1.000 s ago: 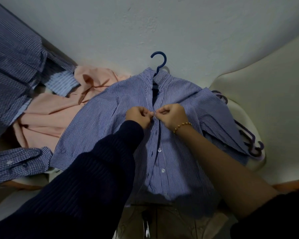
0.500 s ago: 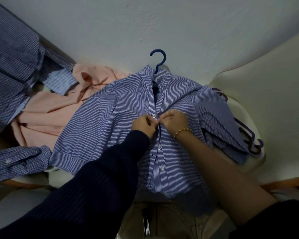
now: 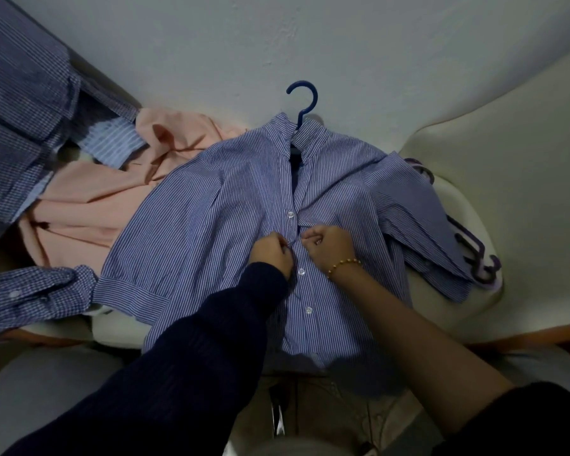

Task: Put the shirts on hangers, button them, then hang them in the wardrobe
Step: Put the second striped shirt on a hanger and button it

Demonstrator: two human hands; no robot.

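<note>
Presently, entries from the grip outward.

- Left hand (image 3: 272, 253), dark sleeve: fingers curled, pinching one placket edge of the striped shirt (image 3: 211, 232), seemingly to steady a buttonhole.
- Right hand (image 3: 329, 246), bead bracelet (image 3: 344, 263) at the wrist: fingers curled, pinching the opposite edge. The fists nearly touch so button and hole can meet.
- Upper button (image 3: 290, 214): fastened, just above the hands.
- Lower buttons (image 3: 301, 272): whether closed cannot be told.
- Striped shirt: spread flat mid-seat on the cream seat (image 3: 507, 179), front up for access, hem over the front edge.
- Blue hanger (image 3: 303, 100): inside the collar, hook past the back edge against the wall (image 3: 343, 44).
- Peach shirt (image 3: 89, 209): heaped toward the left edge, awaiting its turn.
- Checked shirt (image 3: 20, 110): far left corner.
- Purple hangers (image 3: 474, 255): stacked at the right edge, within reach.
</note>
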